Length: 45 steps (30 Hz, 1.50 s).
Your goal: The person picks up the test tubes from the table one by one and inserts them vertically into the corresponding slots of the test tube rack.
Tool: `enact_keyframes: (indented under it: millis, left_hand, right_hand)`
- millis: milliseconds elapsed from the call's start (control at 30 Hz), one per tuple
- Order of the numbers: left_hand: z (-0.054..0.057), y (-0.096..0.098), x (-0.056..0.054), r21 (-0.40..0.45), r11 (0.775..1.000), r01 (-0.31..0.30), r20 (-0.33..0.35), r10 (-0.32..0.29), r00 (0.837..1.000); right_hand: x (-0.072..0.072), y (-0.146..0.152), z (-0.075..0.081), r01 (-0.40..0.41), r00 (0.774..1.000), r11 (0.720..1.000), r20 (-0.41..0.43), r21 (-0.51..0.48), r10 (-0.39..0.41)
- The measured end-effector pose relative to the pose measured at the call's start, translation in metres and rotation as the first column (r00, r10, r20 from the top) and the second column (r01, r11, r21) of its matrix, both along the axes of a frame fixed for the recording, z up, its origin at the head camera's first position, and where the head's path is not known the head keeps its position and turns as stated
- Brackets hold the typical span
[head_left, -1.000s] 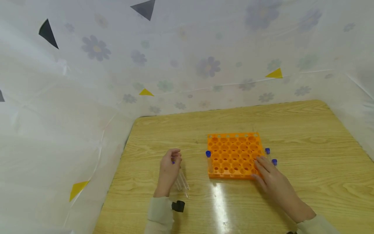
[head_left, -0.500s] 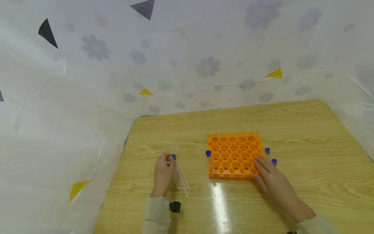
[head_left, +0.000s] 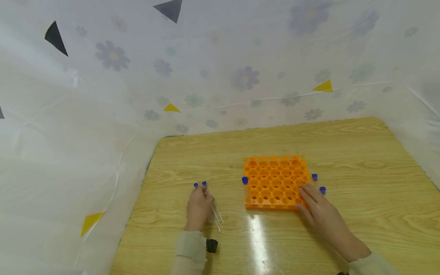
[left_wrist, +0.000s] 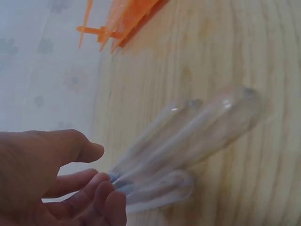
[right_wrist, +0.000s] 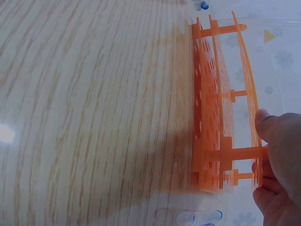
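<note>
Clear test tubes (head_left: 217,215) with blue caps lie on the table left of the orange test tube rack (head_left: 275,206). My left hand (head_left: 198,208) is over their capped ends. In the left wrist view, its thumb is apart from the fingers (left_wrist: 101,197), which are by the ends of three tubes (left_wrist: 211,125); whether they touch is unclear. My right hand (head_left: 321,214) grips the rack's near right corner, thumb and fingers on either side of the top plate (right_wrist: 249,84). One blue-capped tube (head_left: 245,181) stands at the rack's left side.
Two more blue-capped tubes (head_left: 315,177) lie just right of the rack, partly hidden by my right hand. The wooden table (head_left: 213,152) is bordered by a pale flowered sheet (head_left: 220,95) at its back and sides.
My left hand moved left off the tubes, then came back right and over them; a second blue cap now shows beyond its fingers. My right hand and the rack have not moved.
</note>
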State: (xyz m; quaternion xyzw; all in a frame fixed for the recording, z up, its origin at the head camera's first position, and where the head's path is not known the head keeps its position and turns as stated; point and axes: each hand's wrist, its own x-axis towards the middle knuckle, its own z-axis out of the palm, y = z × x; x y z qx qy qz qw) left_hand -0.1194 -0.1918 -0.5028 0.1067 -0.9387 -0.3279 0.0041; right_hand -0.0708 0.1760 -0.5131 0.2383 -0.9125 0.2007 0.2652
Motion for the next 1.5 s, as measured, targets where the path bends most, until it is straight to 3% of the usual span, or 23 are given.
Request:
enact_keyframes:
  millis: [133,567,900,1167,1500]
  left_hand:
    - [-0.002,0.006,0.002,-0.099,0.995,-0.018,0.017,0.020,1.000]
    - [-0.008,0.018,0.003,-0.212,0.977,-0.023,-0.054,0.012,0.998]
    - [-0.013,0.025,0.002,-0.331,0.943,-0.038,-0.098,0.006,0.995]
    - [-0.014,0.028,0.001,-0.344,0.939,-0.020,-0.085,-0.009,0.996]
    - [-0.017,0.030,-0.002,-0.313,0.950,-0.023,-0.064,0.003,0.998]
  right_hand:
    - [0.000,0.000,0.000,-0.001,1.000,1.000,0.004,0.001,0.001]
    - [0.000,0.000,-0.002,-0.002,1.000,1.000,0.011,0.002,0.002]
    - [0.001,0.000,0.001,0.023,0.997,1.000,0.072,0.020,-0.025]
    - [0.001,0.000,0.002,0.021,0.996,0.999,0.083,0.029,-0.024]
    - [0.001,0.001,0.000,0.012,0.999,1.000,0.046,0.015,-0.013]
